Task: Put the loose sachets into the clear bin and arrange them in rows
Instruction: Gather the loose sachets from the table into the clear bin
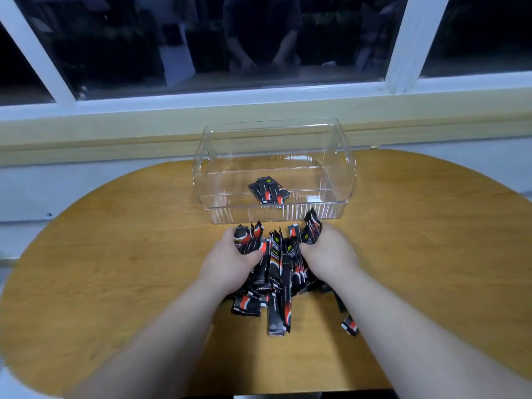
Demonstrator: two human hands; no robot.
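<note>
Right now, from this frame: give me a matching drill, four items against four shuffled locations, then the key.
Items
1. clear bin
2. small sachet cluster
3. left hand
4. lone sachet

Places
A. on the table, right of the sachet pile
B. at the far side of the table
C. gripping the pile's left side
D. inside the bin, near its front wall

Pairs: 1-B, 2-D, 3-C, 4-A
</note>
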